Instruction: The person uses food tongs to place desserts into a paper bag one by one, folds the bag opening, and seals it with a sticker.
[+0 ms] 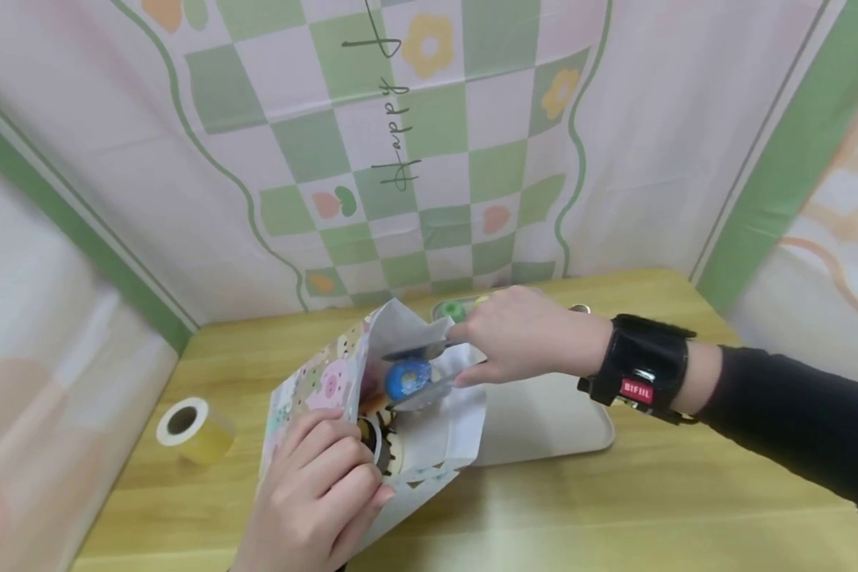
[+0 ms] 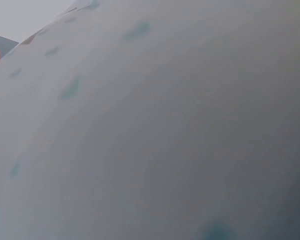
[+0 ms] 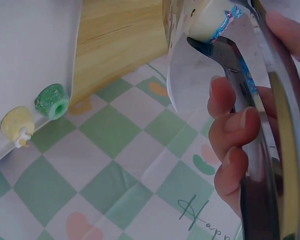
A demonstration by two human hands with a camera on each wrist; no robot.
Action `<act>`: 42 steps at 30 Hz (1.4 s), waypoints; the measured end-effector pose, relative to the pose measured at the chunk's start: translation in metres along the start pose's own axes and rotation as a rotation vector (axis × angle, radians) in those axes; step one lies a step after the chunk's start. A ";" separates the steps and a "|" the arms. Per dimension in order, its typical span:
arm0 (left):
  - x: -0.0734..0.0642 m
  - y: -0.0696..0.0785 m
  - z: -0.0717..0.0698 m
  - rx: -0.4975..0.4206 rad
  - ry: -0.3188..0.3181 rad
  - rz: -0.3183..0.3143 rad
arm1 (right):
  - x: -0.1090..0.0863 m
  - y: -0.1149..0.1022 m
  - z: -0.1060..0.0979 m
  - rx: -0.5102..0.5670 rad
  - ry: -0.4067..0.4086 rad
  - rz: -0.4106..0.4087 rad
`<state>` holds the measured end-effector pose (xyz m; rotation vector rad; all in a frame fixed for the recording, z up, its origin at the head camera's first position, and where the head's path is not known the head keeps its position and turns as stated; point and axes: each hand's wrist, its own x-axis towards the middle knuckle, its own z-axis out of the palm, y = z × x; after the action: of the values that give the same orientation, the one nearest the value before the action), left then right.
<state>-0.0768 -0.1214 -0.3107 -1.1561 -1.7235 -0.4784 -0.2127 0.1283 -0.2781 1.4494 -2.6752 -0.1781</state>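
My left hand (image 1: 322,485) grips the near edge of a white paper bag (image 1: 332,385) printed with cartoon animals, its mouth facing right. The bag's pale wall (image 2: 165,125) fills most of the left wrist view. My right hand (image 1: 515,334) holds metal tongs (image 3: 257,185), which reach into the bag's mouth. Between the tong tips is a small cake with a blue top (image 1: 406,377); its pale side shows in the right wrist view. Deeper in the bag lie a cake with dark drizzle (image 1: 395,461) and a reddish item, partly hidden by the bag and left hand.
A beige tray (image 1: 543,425) lies right of the bag, under my right forearm. At its far end sit a green cake (image 3: 52,101) and a yellow cake (image 3: 17,123). A yellow roll (image 1: 210,437) stands on the wooden table at left. A checked cloth (image 1: 436,119) hangs behind.
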 end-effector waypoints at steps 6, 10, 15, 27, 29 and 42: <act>0.002 0.001 0.002 0.010 0.004 -0.005 | 0.007 -0.003 0.005 -0.074 0.041 -0.002; 0.002 0.002 0.003 0.005 0.004 -0.004 | 0.011 -0.005 0.009 -0.101 0.070 -0.019; 0.003 0.002 0.004 -0.005 0.013 0.002 | 0.016 -0.006 0.011 -0.092 0.078 -0.016; 0.005 0.000 0.004 0.034 0.032 0.007 | 0.015 -0.005 0.009 -0.068 0.013 0.034; 0.005 -0.001 0.004 0.023 0.039 0.009 | 0.009 -0.005 0.007 -0.063 0.000 0.047; 0.007 0.002 0.006 0.015 0.044 0.009 | -0.032 0.027 -0.022 0.174 0.114 0.197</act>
<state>-0.0788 -0.1134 -0.3077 -1.1340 -1.6807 -0.4814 -0.2144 0.1686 -0.2528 1.1837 -2.7738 0.1513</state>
